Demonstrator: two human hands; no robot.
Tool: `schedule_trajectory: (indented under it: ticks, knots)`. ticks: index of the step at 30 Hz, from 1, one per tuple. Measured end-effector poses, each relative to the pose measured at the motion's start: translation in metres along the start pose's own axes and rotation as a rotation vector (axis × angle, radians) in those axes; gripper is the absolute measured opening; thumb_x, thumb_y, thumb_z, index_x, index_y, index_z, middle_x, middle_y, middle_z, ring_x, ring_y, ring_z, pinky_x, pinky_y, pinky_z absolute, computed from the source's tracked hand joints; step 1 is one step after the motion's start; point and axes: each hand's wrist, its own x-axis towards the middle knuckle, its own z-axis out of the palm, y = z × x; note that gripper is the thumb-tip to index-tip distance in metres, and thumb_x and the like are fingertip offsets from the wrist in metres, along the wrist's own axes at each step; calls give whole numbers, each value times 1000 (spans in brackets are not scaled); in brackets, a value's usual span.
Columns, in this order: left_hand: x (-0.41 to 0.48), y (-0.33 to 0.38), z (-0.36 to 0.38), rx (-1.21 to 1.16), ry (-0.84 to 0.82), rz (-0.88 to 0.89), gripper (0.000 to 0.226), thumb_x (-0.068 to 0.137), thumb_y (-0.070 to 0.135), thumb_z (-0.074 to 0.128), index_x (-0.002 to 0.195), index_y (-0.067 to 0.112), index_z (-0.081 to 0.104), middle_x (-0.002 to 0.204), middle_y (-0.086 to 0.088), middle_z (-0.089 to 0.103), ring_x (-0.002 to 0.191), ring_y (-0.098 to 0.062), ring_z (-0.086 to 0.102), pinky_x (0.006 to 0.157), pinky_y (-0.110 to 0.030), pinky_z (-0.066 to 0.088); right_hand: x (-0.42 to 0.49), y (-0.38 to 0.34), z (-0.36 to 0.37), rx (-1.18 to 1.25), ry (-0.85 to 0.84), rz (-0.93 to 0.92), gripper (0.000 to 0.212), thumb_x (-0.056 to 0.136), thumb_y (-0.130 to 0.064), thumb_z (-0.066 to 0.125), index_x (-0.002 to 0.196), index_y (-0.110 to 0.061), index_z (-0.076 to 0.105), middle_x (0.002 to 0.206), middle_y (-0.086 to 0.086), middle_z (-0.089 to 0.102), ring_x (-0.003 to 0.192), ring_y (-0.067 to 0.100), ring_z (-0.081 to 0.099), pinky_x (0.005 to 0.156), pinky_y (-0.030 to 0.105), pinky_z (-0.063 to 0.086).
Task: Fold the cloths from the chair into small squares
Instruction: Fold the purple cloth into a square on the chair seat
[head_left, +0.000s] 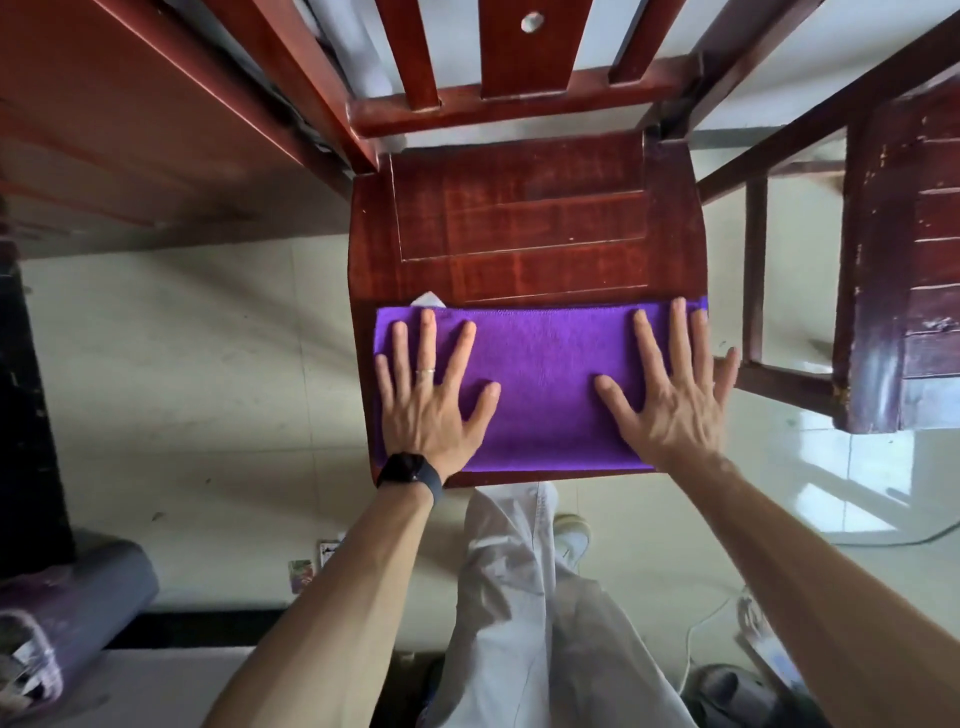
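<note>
Pressing a purple rectangular plush cloth (540, 384) flat onto the near half of a dark red varnished wooden chair seat (524, 228), folded into a long band stretching nearly from the seat's left edge to its right. Resting the left hand (431, 395) palm-down on the cloth's left part, fingers straight and splayed, grasping nothing; wearing a thin pale ring (427, 370) on one finger and a black wristwatch (410, 470). Laying the right hand (670, 400) flat likewise on the right part, fingers spread and relaxed, little finger reaching past the cloth's right edge. Showing a small white corner (428, 300) peeking out at the cloth's far left edge. Standing in pale grey trousers (519, 597) and a white shoe (571, 535) on cream floor tiles (208, 364), beside a second worn dark wooden chair (898, 249) on the right and a grey rolled mat (78, 597) at lower left.
</note>
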Motion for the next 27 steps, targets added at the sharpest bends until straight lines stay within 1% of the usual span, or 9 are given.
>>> schedule_trajectory:
  ticks: [3, 6, 9, 11, 14, 17, 21, 24, 27]
  knots:
    - [2, -1, 1, 16, 4, 3, 74, 90, 65, 35, 156, 36, 15, 165, -6, 1, 151, -36, 0, 119, -57, 4, 7, 10, 4, -10, -15, -39, 82, 89, -76, 33, 158, -37, 13, 168, 1, 3, 154, 22, 0, 119, 63, 8]
    - [7, -2, -6, 41, -18, 36, 73, 92, 64, 36, 156, 35, 16, 165, -6, 1, 151, -37, 0, 118, -59, 6, 1, 5, -2, -25, 19, 11, 79, 90, -76, 35, 157, -38, 17, 167, 1, 9, 154, 23, 6, 119, 63, 8]
    - [40, -4, -31, 117, -17, 183, 68, 93, 56, 41, 155, 35, 21, 165, -6, 8, 151, -35, 8, 117, -61, 12, -16, 4, -13, -42, 40, 119, 74, 90, -73, 40, 154, -39, 28, 163, 2, 23, 151, 26, 18, 119, 61, 9]
    - [73, 9, -51, 197, -23, 321, 68, 90, 48, 46, 154, 35, 25, 165, -4, 9, 151, -31, 12, 117, -61, 13, -35, 2, -16, -11, 43, 178, 76, 88, -73, 44, 151, -32, 38, 158, 7, 31, 149, 29, 22, 118, 61, 11]
    - [111, 46, -71, 325, -51, 506, 70, 88, 38, 49, 153, 38, 23, 166, -2, 3, 151, -30, 11, 117, -60, 11, -68, -11, -16, 55, -5, 257, 82, 84, -74, 47, 146, -19, 48, 158, 10, 31, 149, 30, 20, 117, 59, 12]
    - [130, 87, -72, 389, -75, 580, 74, 91, 32, 51, 153, 44, 14, 165, -1, -9, 152, -29, 4, 118, -60, 6, -91, -27, -17, 146, -41, 304, 78, 83, -73, 48, 139, -19, 55, 159, 11, 29, 148, 30, 21, 115, 56, 18]
    - [124, 131, -66, 349, -69, 542, 85, 87, 10, 56, 153, 44, 16, 165, -1, -11, 152, -30, 2, 118, -59, 6, -97, -28, -16, 365, -82, 324, 55, 84, -59, 55, 126, -24, 63, 146, 6, 45, 133, 29, 44, 106, 48, 38]
    - [84, 135, -55, 70, 4, 338, 74, 84, 12, 57, 150, 39, 33, 164, -5, 11, 148, -32, 21, 115, -59, 21, -93, -10, -18, 571, -80, 411, 36, 86, -35, 68, 118, -21, 60, 124, 5, 53, 113, 30, 55, 91, 43, 48]
    - [21, 113, -39, -177, 183, 93, 62, 81, 19, 58, 141, 29, 49, 152, -9, 37, 132, -30, 44, 105, -48, 39, -91, 5, -17, 602, -88, 462, 31, 87, -32, 68, 113, -20, 58, 112, 6, 56, 100, 31, 59, 84, 41, 50]
